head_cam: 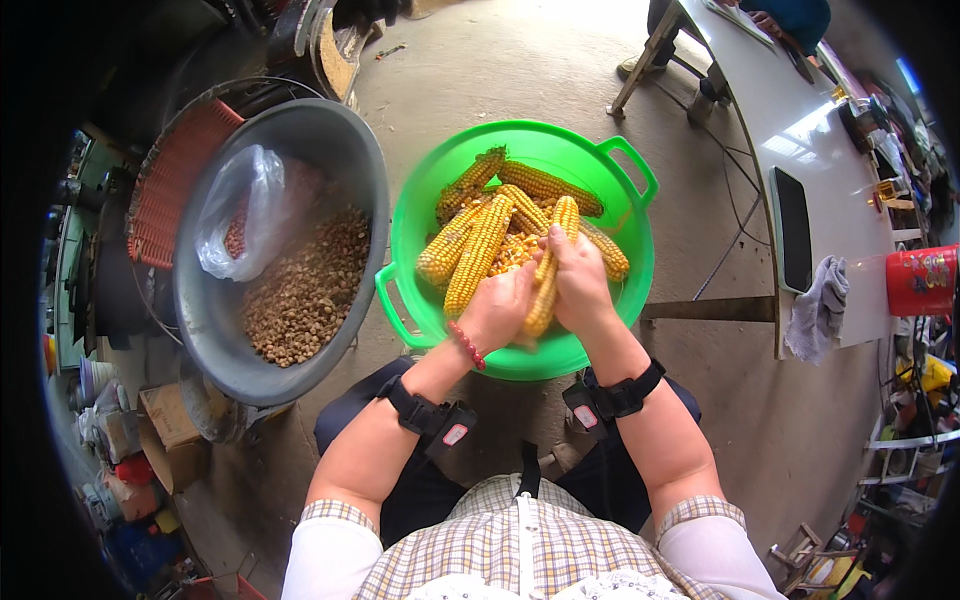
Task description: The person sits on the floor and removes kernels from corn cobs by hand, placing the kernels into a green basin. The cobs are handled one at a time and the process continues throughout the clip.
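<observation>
Over a green plastic basin (517, 367) between my knees, both my hands are on a yellow corn cob (564, 212). My right hand (581, 281) wraps it from the right, thumb up along its side. From the left, my left hand (499, 311) closes against it, its fingers partly hidden. The lower end of the cob is blurred, and I cannot tell whether a second cob is held there. Several whole cobs lie in the basin around my hands, among them a long cob (480, 255) beside my left hand. Loose corn kernels (514, 251) show between them.
To the left, a large grey tub (379, 187) holds shelled nuts or husks (307, 292) and a clear plastic bag (244, 210). A table (817, 187) at right carries a phone (792, 229), a grey cloth (817, 311) and a red bucket (922, 281). Another person's arm (787, 22) rests at its far end.
</observation>
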### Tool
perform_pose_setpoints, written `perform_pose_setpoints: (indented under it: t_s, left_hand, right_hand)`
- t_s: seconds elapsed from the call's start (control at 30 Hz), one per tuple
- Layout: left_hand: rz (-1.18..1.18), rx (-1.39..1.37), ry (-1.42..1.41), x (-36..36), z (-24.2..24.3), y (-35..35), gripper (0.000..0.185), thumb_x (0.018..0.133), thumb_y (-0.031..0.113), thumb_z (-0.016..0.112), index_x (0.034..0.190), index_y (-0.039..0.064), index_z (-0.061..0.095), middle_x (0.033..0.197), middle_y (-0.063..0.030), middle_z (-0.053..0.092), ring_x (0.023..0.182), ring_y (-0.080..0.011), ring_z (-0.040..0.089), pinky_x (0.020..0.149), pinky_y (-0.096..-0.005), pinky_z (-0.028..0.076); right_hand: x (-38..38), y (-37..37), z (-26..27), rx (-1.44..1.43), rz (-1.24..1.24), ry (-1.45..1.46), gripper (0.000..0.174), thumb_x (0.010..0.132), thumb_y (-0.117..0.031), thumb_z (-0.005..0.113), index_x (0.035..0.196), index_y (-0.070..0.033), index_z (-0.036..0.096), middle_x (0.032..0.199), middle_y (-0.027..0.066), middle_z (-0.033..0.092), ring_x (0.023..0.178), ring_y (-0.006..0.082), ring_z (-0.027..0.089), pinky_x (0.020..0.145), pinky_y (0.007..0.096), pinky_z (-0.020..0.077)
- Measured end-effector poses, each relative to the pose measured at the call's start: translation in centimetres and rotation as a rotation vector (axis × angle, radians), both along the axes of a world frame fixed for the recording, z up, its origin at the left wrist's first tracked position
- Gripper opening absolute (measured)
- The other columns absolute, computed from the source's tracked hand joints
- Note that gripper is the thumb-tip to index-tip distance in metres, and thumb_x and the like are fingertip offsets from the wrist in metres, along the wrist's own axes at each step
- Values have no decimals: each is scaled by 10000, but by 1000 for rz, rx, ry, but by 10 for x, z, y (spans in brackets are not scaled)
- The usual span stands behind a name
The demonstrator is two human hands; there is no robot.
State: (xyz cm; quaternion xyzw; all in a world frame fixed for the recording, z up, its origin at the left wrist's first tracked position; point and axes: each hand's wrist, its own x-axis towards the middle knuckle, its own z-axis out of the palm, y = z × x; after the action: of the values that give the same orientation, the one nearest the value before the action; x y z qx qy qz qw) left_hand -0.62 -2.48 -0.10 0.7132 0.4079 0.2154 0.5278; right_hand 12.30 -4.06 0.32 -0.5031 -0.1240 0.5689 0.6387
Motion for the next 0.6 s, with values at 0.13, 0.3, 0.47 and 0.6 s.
perform_pose_setpoints:
  t_s: [0.13, 0.3, 0.47, 0.6]
  left_hand:
    - [59, -175, -141, 1, 0, -2, 470, 1004, 381, 344, 977, -12, 601, 739, -191, 614, 661, -312, 609, 581, -389, 473]
    - [41, -124, -22, 5, -1, 0, 600, 973, 509, 323, 968, -20, 606, 819, -248, 639, 810, -407, 627, 702, -448, 484]
    - [34, -72, 3, 7, -7, -1, 536, 1006, 419, 304, 1027, -35, 588, 777, -185, 630, 732, -311, 622, 662, -401, 482]
    - [25, -76, 47, 6, -6, -1, 485, 1024, 348, 298, 1065, -47, 577, 781, -182, 631, 705, -265, 627, 662, -354, 488]
  right_hand:
    - [2, 2, 3, 8, 27, 15, 189, 967, -237, 519, 981, -51, 488, 819, 33, 544, 706, 115, 543, 640, 267, 494]
    - [-3, 1, 5, 22, 78, 44, 178, 959, -215, 533, 1006, -51, 483, 868, 23, 541, 742, 97, 539, 687, 256, 496]
    - [-7, -2, 0, 19, 55, 11, 215, 964, -259, 526, 978, -45, 525, 836, 26, 555, 742, 111, 551, 673, 266, 496]
    - [-7, -2, -4, 38, 65, -21, 216, 970, -261, 513, 977, -45, 526, 828, 24, 555, 734, 111, 547, 666, 270, 495]
